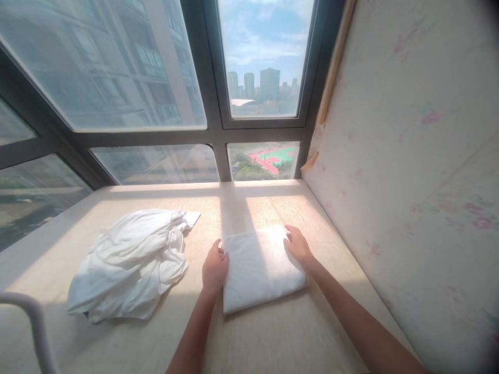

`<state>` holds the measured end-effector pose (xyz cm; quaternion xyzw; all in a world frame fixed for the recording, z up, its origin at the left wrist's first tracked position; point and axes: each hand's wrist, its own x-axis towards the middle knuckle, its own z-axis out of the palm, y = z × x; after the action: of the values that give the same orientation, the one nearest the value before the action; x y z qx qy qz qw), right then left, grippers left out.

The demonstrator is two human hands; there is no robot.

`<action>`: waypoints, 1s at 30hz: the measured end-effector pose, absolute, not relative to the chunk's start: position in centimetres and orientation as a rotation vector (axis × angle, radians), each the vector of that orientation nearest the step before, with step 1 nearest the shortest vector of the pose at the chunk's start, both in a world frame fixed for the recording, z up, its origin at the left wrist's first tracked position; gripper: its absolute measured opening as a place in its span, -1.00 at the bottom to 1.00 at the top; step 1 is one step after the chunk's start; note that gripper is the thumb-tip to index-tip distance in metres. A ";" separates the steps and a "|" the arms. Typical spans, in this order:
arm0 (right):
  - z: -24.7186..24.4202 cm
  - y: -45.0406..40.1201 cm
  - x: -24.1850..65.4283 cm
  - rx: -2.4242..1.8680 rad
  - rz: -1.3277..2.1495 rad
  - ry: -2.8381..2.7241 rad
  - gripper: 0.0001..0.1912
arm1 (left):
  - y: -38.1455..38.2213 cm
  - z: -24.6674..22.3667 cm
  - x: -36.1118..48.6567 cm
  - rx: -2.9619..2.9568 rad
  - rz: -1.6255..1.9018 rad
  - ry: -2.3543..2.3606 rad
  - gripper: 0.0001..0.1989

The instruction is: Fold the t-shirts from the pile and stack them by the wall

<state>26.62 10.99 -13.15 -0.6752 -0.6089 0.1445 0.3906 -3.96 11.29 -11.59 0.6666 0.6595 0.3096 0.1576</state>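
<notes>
A white garment [261, 270], folded into a flat near-rectangle, lies on the pale wooden surface in front of me. At its upper left edge, my left hand [215, 267] is closed, with the thumb and fingers pinching the fabric. My right hand [298, 244] grips the far right corner between thumb and fingers. Both hands keep to the garment's sides, and its near edge rests on the wood. To the left is a second white garment [132, 265], crumpled in a loose heap and apart from my hands.
The pale wooden surface [249, 343] runs up to dark-framed windows [156, 137], and sunlight crosses it in bands. A floral-papered wall [409, 182] borders the right side. A curved, light-coloured tube [37, 322] stands at the lower left edge.
</notes>
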 end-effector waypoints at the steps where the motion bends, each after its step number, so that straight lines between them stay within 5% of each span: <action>1: -12.8 10.6 26.3 -1.702 0.336 -1.570 -0.46 | 11.0 -11.3 -3.5 1.949 0.904 1.893 -0.50; 7: -12.6 7.3 20.7 -1.701 0.009 -2.020 -0.49 | 8.6 -11.0 0.5 2.603 0.669 1.753 -0.48; 13: -15.3 6.3 18.5 -1.818 0.000 -2.161 -0.45 | 8.0 -13.8 1.1 2.573 0.417 1.786 -0.42; 19: -14.1 5.5 18.1 -1.834 -0.029 -2.121 -0.45 | 8.7 -13.8 -0.8 2.344 0.756 1.626 -0.59; 24: -13.9 1.5 15.2 -1.795 0.005 -2.142 -0.39 | 8.6 -13.9 -3.4 1.584 1.269 1.634 -0.65; 30: -15.0 2.3 17.1 -1.819 0.031 -2.119 -0.44 | 8.1 -13.1 -3.3 1.432 1.314 1.652 -0.65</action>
<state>17.09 2.25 -14.99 -0.6415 -0.7472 0.0110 0.1736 -3.34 8.14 -13.06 0.5372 0.6196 0.4927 0.2912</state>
